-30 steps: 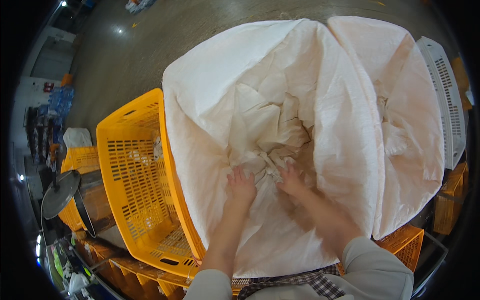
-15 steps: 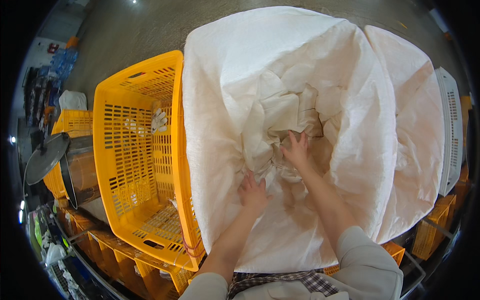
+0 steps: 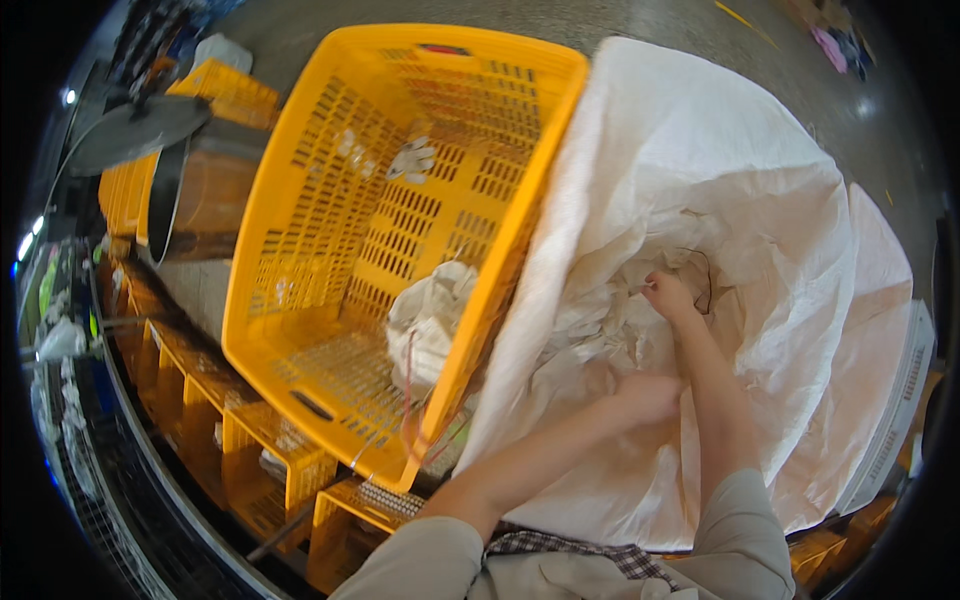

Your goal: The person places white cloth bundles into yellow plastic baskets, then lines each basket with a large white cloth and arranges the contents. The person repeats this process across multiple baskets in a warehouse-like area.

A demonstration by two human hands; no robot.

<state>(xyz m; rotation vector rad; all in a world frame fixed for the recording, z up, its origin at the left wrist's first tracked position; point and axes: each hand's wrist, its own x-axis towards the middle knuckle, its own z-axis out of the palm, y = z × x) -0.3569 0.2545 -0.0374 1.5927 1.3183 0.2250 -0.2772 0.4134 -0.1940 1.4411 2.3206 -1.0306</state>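
A large white woven sack (image 3: 720, 130) stands wide open in front of me, with crumpled whitish material (image 3: 610, 305) lying in it. Deep inside, my right hand (image 3: 668, 295) is closed, its fingers curled beside the crumpled material. Whether anything is in its grip I cannot make out. Nearer to me, over the sack's front inner side, my left hand (image 3: 650, 398) is smeared by motion, its fingers indistinct. A dark thin cord or edge (image 3: 708, 280) curves just right of my right hand.
Left of the sack, a yellow slatted crate (image 3: 335, 35) holds white gloves (image 3: 411, 160) and a crumpled white bundle (image 3: 430, 325). Beyond it are a dark lid (image 3: 140, 135) and a brownish pot (image 3: 215, 185). A second pale sack (image 3: 875, 290) adjoins on the right.
My view has turned left, bringing the crate's white bundle into sight. My left hand has moved right, closer to my right arm. My right hand's spread fingers have curled closed.
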